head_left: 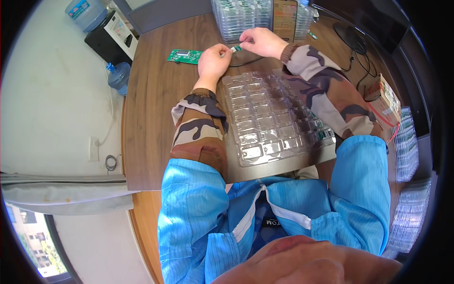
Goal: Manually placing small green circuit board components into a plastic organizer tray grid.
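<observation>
The left fingers (222, 48) and right fingers (247, 38) cover part of the small board (237, 48), too small to show how each grips it, and the left hand (213, 64) hides some of the green board's (182, 57) right end and a stretch of cable (248, 62). The right sleeve (326, 85) covers the tray's (265, 118) right side. The picture's top edge cuts off the far tray stack (243, 23), while the dark rim crops the monitor (378, 23) at far right and the near right stacks (411, 213).

Camouflage sleeves (201, 125), blue jacket (194, 206)
</observation>
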